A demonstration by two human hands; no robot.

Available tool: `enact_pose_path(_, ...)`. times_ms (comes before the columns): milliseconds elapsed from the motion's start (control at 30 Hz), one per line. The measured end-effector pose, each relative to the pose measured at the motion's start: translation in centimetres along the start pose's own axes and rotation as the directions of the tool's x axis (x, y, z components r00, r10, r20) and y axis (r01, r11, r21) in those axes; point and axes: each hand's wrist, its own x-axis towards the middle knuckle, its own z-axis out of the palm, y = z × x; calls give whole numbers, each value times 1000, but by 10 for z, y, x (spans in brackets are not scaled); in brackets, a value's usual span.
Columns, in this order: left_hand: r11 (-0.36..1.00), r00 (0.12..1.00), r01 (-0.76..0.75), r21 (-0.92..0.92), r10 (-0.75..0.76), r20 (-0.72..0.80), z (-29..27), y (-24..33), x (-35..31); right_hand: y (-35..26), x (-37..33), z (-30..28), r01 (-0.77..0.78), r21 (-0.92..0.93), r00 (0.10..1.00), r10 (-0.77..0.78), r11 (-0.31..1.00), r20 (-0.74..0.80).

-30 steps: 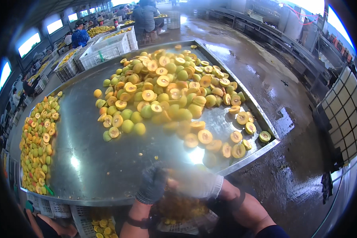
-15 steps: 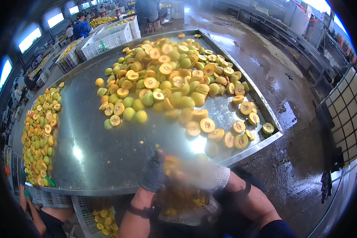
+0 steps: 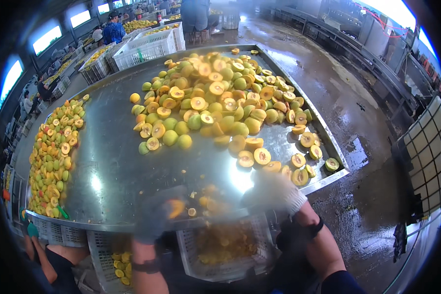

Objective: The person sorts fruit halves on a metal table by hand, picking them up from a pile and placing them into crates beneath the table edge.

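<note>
1. The left hand (image 3: 154, 213) wears a dark glove and is over the near edge of the table (image 3: 117, 166)
2. An orange fruit piece (image 3: 175, 208) shows right at its fingers, but the hand is blurry, so I cannot tell how far open it is or if it grips the piece
3. The right hand (image 3: 268, 191) has a glove with a white cuff (image 3: 295, 200) and is over the near edge too, closer to the near right corner
4. It is a big blur, so I cannot tell how open it is or if it has hold of anything
5. Between the hands, yellow bits (image 3: 209, 198) and a small round piece (image 3: 192, 212) lie by the near edge
6. Below that edge, between the arms, is a pale crate (image 3: 220, 270) with blurry yellow bits inside
7. A big heap of fruit (image 3: 215, 88), many cut in half, sits toward the far right corner and spreads along the right edge
8. A long heap (image 3: 54, 157) of fruit lies along the left edge, with a green thing (image 3: 62, 212) by the near left corner
</note>
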Motion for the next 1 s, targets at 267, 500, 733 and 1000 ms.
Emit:
enact_pose_path(267,230,958,225,947,-231,-172,-112,25,-82,3,71,7,-116,-387,941,-23,915,-337)
enact_pose_path(500,753,963,-137,644,255,-92,-57,3,-37,28,79,3,53,-63,963,-67,997,-261)
enact_pose_path(733,968,968,-247,-50,243,-69,80,-72,25,-53,29,36,199,371,960,-103,907,-261)
enact_pose_path(1000,640,994,101,-762,-98,49,93,-40,37,-57,-6,13,-23,893,994,109,450,-29)
